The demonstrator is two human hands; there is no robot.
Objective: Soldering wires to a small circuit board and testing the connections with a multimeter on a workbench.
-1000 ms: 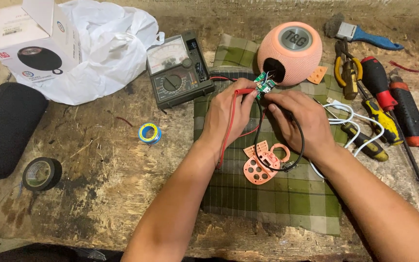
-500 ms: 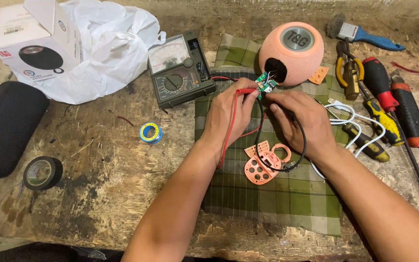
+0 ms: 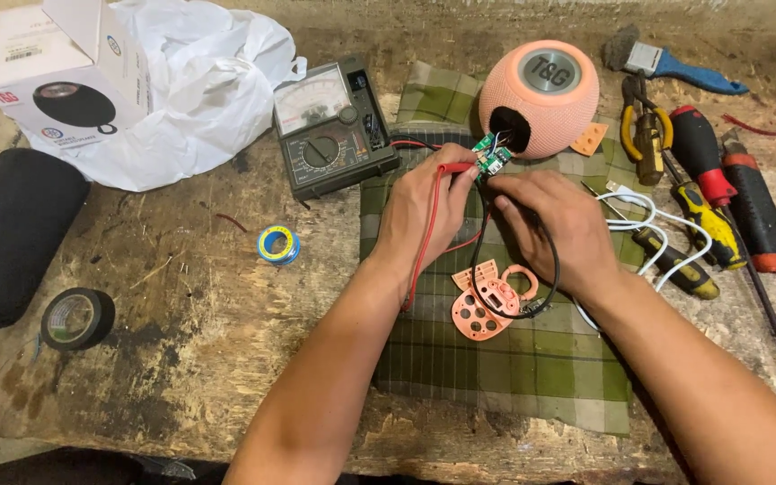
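Observation:
My left hand (image 3: 426,208) pinches a red test probe (image 3: 449,169) whose red lead (image 3: 422,247) runs down over my wrist. My right hand (image 3: 551,224) grips a black probe, its black lead (image 3: 550,274) looping below the hand. Both probe tips meet at a small green circuit board (image 3: 494,157) hanging out of the opening of a round pink speaker (image 3: 541,90). The leads go to an analogue multimeter (image 3: 330,130) to the left. A pink button plate (image 3: 487,301) lies on the green checked cloth (image 3: 514,368) under my hands.
Screwdrivers (image 3: 702,175), yellow pliers (image 3: 641,135), a brush (image 3: 675,63) and a white cable (image 3: 648,220) lie at right. A white box (image 3: 56,76), a white plastic bag (image 3: 199,85), a black case (image 3: 6,233), black tape (image 3: 76,319) and a blue solder roll (image 3: 277,244) sit at left.
Both hands stay at the circuit board with the probes; they have only shifted very slightly. Nothing was picked up or let go.

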